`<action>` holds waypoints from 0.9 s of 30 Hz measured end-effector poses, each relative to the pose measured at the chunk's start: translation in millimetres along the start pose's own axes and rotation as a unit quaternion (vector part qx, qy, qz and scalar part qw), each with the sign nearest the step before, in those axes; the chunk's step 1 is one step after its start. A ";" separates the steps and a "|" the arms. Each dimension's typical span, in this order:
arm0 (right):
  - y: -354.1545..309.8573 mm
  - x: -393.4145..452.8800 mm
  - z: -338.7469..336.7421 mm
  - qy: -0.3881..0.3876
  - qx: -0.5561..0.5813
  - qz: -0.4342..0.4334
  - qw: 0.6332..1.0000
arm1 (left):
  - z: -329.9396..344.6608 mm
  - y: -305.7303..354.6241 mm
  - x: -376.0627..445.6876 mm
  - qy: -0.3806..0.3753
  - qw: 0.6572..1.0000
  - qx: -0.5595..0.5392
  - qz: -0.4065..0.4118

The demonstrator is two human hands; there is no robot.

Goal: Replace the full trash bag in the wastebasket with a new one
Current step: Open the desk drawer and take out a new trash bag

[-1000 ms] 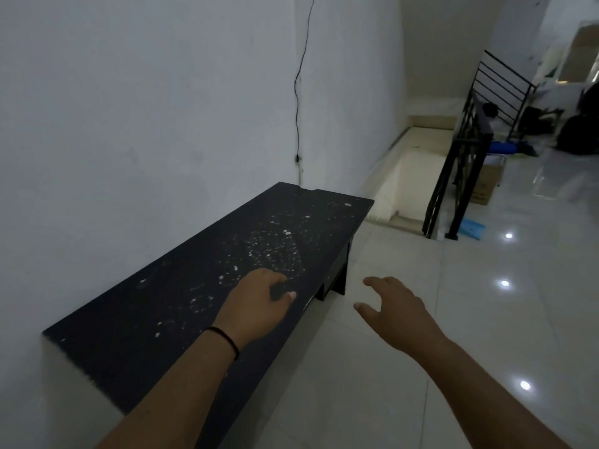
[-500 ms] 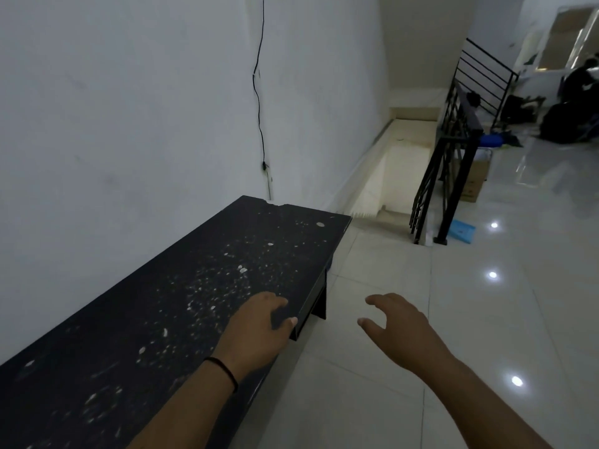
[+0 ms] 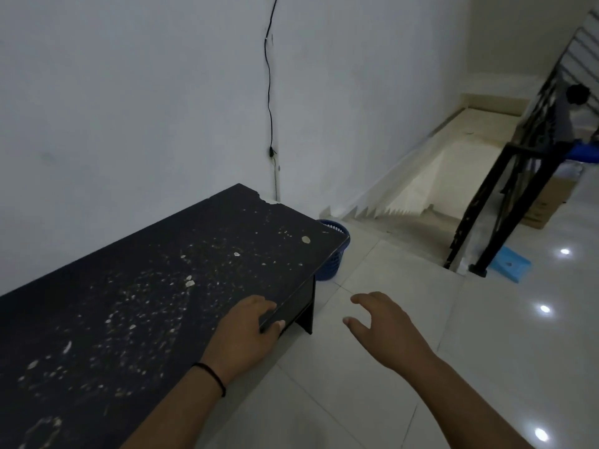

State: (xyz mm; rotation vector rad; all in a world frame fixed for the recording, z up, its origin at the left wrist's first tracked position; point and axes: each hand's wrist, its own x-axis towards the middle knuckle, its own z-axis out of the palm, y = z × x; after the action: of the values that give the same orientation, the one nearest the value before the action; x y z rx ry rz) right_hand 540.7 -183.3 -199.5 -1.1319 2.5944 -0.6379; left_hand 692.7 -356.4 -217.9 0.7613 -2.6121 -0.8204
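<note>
Forward along the table (image 3: 146, 286) the view has moved, uncovering the blue wastebasket (image 3: 335, 254). Left hand (image 3: 246, 335) grips the table's front edge, fingers curled over it. Right hand (image 3: 385, 328) hovers over the floor, fingers spread, empty. Beyond, the wastebasket stands on the floor at the table's far end.

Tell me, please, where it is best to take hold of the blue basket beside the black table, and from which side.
Probably by the top rim, on the side facing the open floor. The blue basket stands upright on the floor, half hidden behind the end of the black table, with the wall behind it. Only the floor side is free, so the right hand, open and empty, could come down from there.
</note>
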 end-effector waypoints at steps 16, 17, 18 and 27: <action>100.3 223.5 0.8 -0.112 -0.002 -0.129 0.985 | 92.9 -18.0 169.3 0.026 0.988 0.015 -0.150; 105.4 233.4 4.7 -0.120 0.005 -0.142 0.982 | 97.9 -18.2 172.8 0.029 0.985 0.018 -0.169; 110.2 242.8 8.7 -0.128 0.011 -0.156 0.979 | 103.7 -17.5 175.8 0.039 0.983 0.020 -0.180; 168.5 298.1 44.4 -0.220 0.045 -0.276 0.935 | 171.9 3.2 161.8 0.213 0.924 0.020 -0.317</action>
State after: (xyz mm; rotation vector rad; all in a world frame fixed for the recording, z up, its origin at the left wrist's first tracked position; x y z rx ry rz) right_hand 250.5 -315.0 -332.2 -1.7553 1.8551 -0.5183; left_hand 486.9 -370.2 -332.8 1.6367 -2.0020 -0.6489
